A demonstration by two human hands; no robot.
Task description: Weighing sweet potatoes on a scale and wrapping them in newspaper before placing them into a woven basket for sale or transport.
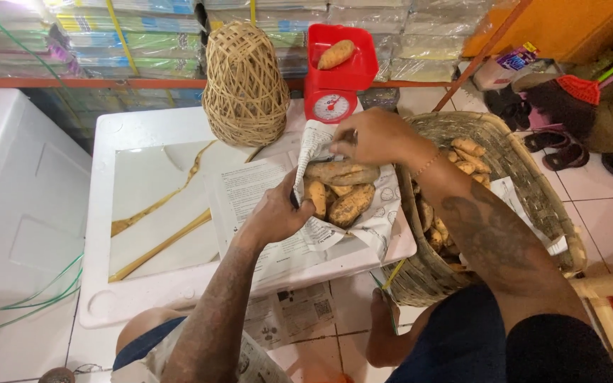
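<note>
Currently the left hand [278, 213] grips the near-left fold of a newspaper sheet [381, 213] that wraps a pile of sweet potatoes [342, 191], located at the right edge of the white table [143, 128]. The right hand [377, 136] pinches the far fold of the same sheet above the pile. A woven basket [533, 184] holding more sweet potatoes stands just beside the table's right edge. At the far edge stand a red scale [335, 78], carrying one sweet potato [336, 54], and an upturned wicker basket [244, 85]
</note>
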